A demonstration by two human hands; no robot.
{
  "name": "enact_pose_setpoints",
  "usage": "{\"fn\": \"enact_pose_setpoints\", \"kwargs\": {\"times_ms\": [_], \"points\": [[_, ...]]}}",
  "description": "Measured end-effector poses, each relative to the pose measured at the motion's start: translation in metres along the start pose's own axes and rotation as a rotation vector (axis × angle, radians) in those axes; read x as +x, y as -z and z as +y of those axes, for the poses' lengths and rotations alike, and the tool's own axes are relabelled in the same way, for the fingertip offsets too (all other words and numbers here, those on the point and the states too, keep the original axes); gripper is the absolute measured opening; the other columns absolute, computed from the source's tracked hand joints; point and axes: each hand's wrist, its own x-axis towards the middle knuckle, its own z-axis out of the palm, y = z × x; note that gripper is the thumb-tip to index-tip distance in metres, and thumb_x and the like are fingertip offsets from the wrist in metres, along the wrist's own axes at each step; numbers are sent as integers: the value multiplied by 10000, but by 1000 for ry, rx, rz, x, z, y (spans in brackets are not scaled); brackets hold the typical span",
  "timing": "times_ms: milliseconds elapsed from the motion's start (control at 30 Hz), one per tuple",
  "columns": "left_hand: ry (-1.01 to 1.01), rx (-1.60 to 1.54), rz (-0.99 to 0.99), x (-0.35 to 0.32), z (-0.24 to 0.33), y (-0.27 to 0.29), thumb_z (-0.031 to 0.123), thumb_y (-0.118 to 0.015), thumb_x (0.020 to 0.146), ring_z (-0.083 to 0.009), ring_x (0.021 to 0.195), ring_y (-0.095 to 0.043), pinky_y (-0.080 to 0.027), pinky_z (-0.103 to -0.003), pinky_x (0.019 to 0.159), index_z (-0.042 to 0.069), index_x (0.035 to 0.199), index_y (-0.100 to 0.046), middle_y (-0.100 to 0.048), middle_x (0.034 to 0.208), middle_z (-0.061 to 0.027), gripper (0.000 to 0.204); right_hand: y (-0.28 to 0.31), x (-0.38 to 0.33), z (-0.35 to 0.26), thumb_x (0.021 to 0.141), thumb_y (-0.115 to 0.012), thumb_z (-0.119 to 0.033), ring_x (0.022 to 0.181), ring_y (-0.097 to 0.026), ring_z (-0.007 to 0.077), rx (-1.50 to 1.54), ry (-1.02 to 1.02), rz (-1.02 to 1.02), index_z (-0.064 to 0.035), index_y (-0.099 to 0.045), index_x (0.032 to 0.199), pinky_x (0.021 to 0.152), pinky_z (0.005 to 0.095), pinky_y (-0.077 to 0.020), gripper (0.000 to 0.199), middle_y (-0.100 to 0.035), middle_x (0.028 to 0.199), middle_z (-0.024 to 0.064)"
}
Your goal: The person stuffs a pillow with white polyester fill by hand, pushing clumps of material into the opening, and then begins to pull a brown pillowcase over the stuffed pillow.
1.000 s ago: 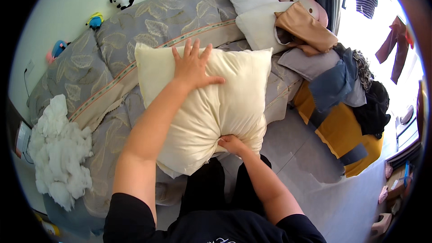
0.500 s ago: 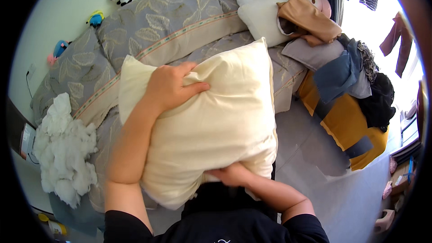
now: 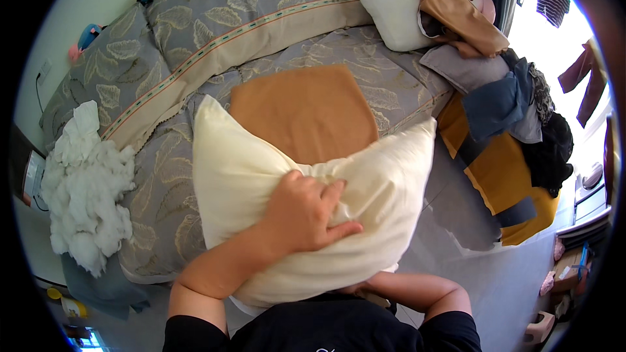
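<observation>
A: Right, fingers first. How did we have them?

B: On our left hand the fingers were spread and pressed flat into the face of the cream pillow, the thumb tucked at its upper fold. No clamp, only a push holding it against our chest.

A: And our right hand?

B: Mostly hidden under the pillow's lower edge. We could see the forearm curling in from the right, but whether those fingers were closed on the fabric we could not tell.

A: Where was the pillow itself?

B: Lifted clear of the bed, upright before us, with the flat orange pillowcase lying on the grey leaf-print cover just behind it. A heap of white stuffing lay at the bed's left edge, clothes piled to the right.

A: So how did we judge it should be handled?

B: With 2 hands sharing the weight, we thought a firm pinch at 1 corner would steady it better than a flat palm.
</observation>
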Motion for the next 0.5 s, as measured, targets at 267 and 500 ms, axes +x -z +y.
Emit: {"fn": "enact_pose_setpoints", "kwargs": {"times_ms": [267,500], "points": [[159,110,125,7,-58,-36,526,-620,773,-288,770,-563,-388,-410,833,20,953,-625,-610,803,-118,537,46,-17,-73,890,-546,-238,1092,-533,351,98,-89,7,-24,-539,1211,943,378,-409,385,-572,1181,199],[149,123,74,10,-58,-32,501,-627,783,-290,791,-567,-362,-449,903,27,928,-622,-607,803,-115,495,201,-42,-40,846,-653,-132,959,-606,180,496,-17,837,-17,-551,1188,794,291,-501,375,-588,1168,116]]}}
